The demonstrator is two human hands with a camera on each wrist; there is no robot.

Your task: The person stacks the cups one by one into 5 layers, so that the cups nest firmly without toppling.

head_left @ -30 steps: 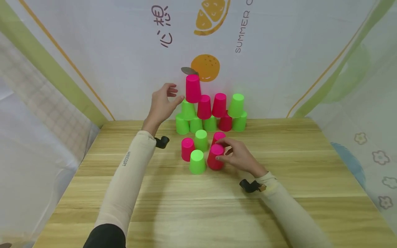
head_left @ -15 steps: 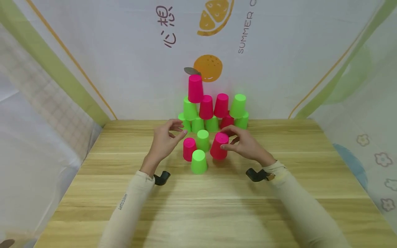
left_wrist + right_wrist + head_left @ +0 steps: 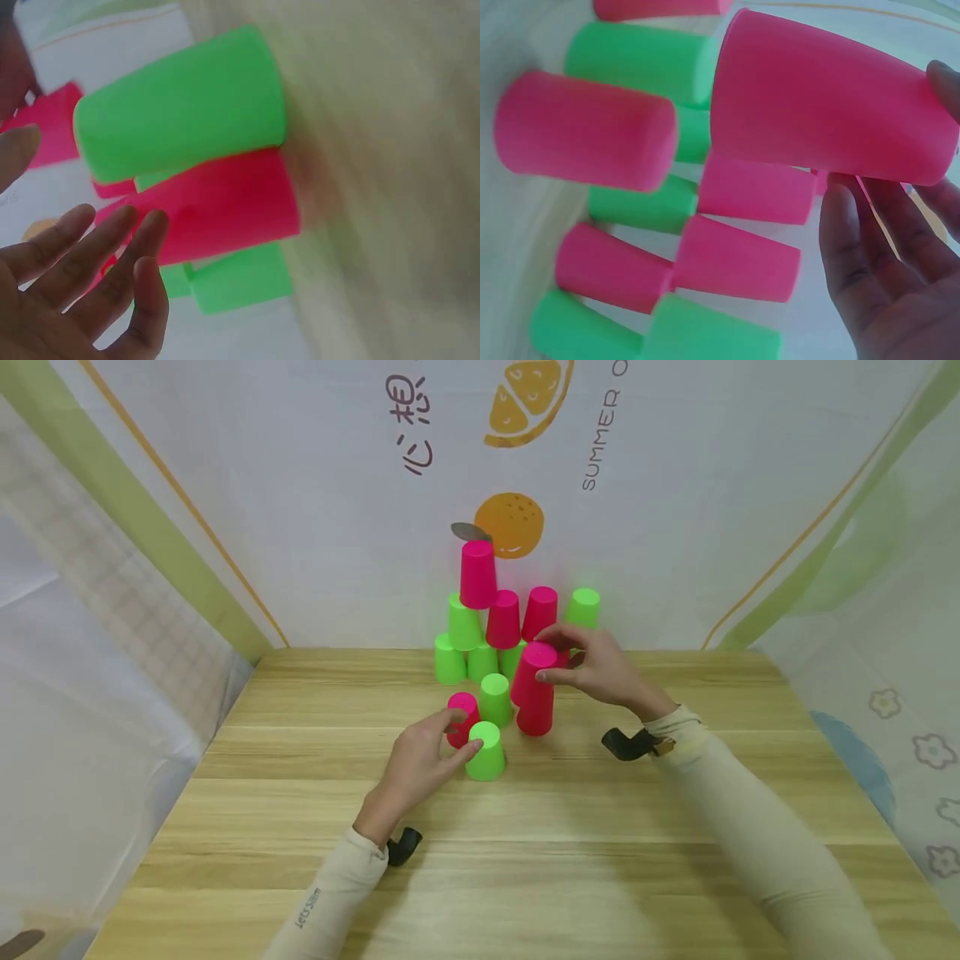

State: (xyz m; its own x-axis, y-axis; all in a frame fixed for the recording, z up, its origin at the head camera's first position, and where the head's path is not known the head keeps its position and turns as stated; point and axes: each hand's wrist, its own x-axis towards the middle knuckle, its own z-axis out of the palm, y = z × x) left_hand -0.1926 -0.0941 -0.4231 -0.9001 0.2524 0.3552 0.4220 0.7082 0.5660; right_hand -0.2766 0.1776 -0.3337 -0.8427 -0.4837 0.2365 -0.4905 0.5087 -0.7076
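My right hand point(image 3: 603, 670) pinches an upside-down pink cup point(image 3: 529, 677) between thumb and fingers. That cup hangs tilted and overlaps another pink cup point(image 3: 536, 718) on the table in the head view; the right wrist view shows the held cup point(image 3: 825, 97) apart from the standing one point(image 3: 585, 131). My left hand point(image 3: 422, 762), fingers loosely spread, is at the front green cup point(image 3: 487, 762). In the left wrist view its fingers point(image 3: 112, 262) do not wrap that green cup point(image 3: 180, 105). A pink cup point(image 3: 462, 701) stands just behind, partly covered by the left fingers, beside a green cup point(image 3: 495, 700).
Against the white curtain point(image 3: 337, 527) at the back stands a cup pyramid. Its lower row includes a green cup point(image 3: 450, 660), the second row a pink cup point(image 3: 503, 620), and one pink cup point(image 3: 478, 575) tops the left side. My right hand hides its right part.
My right hand lifts the pink cup off the table and carries it backward, over the pink cup behind. My left hand comes down from beside the pyramid's top to the front green cup.
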